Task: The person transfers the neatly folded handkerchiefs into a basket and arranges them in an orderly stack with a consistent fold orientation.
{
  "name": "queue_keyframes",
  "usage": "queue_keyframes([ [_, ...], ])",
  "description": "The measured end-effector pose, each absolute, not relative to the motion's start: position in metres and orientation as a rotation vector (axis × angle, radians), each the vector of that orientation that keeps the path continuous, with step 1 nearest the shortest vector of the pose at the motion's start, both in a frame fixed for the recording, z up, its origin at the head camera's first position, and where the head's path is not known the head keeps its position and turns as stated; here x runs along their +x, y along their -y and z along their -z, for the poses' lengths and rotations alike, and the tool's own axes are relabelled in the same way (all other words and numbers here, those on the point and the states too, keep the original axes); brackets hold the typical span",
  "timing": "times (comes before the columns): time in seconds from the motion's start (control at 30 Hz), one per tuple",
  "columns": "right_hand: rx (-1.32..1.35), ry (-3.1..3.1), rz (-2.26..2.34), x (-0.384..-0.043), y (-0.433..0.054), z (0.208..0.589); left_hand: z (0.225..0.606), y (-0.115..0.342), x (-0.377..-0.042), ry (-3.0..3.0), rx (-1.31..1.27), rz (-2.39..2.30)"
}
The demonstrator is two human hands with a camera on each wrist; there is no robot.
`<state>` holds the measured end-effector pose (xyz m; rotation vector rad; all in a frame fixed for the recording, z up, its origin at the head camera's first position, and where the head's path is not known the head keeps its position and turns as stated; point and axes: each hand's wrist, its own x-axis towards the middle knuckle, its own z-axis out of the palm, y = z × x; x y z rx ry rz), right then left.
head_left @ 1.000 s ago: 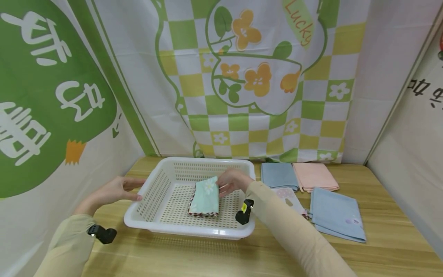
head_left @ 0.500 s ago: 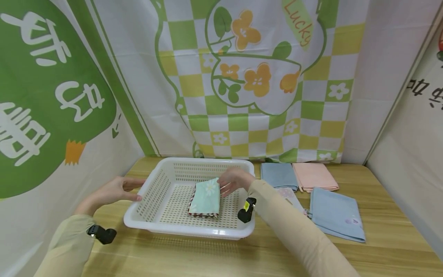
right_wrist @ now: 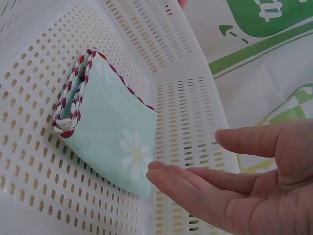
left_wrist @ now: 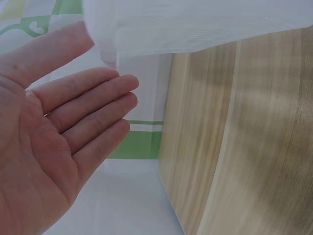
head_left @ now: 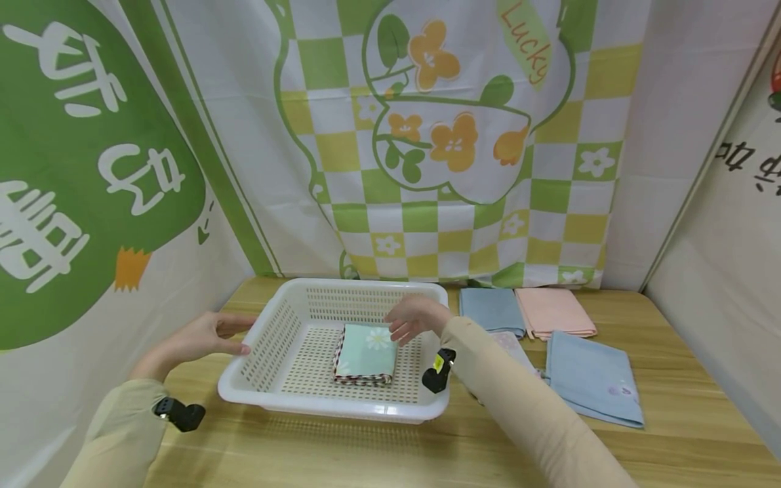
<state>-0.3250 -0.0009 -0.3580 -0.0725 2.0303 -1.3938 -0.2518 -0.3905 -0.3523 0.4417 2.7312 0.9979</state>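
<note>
The head view takes in, largest first, a white fabric backdrop (head_left: 427, 135) printed with green and yellow checks, then a pale wood-grained table (head_left: 293, 454), cut off at the bottom edge. On it stands a white rectangular basket of perforated plastic (head_left: 342, 407), its long sides running left to right. The cream right sleeve (head_left: 525, 407) crosses its near right corner and hides much of a white patterned cloth (head_left: 511, 342). Further right lie a folded light-blue cloth (head_left: 594, 379), a folded pink cloth (head_left: 556, 312) and a folded grey-blue cloth (head_left: 491, 312).

The left hand (head_left: 195, 337) is spread at the basket's left rim, thumb well apart from four straight fingers; the left wrist view shows those fingers outside the wall, the basket there blurred and cropped. The right hand (head_left: 421, 316) is loosely spread inside, holding nothing; whether its fingertips touch the cloth below is hard to tell.

That mint-green folded towel (head_left: 364, 356) lies on the basket floor, nearly square, its slightly longer axis apparently running front to back. Its layered edge with red-and-white trim (head_left: 364, 379) faces the person; a white daisy print (head_left: 378, 337) marks the far right corner. Its underside is hidden.
</note>
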Motion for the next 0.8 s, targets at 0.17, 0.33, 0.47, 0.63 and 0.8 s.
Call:
queue_keyframes([
  [0.17, -0.103, -2.015, 1.412, -0.324, -0.001, 0.355, 0.353, 0.391, -0.252, -2.725, 0.447, -1.009],
  [0.33, -0.130, -2.031, 1.411, -0.323, -0.003, 0.352, 0.353, 0.391, -0.252, -2.713, 0.462, -1.025],
  [0.47, -0.163, -2.036, 1.402, -0.320, -0.005, 0.349, 0.353, 0.391, -0.252, -2.713, 0.463, -1.023],
  [0.63, -0.202, -2.042, 1.394, -0.316, -0.007, 0.345, 0.353, 0.391, -0.252, -2.717, 0.459, -1.022],
  [0.8, -0.217, -2.051, 1.390, -0.314, -0.008, 0.341, 0.353, 0.391, -0.252, -2.717, 0.447, -1.021],
])
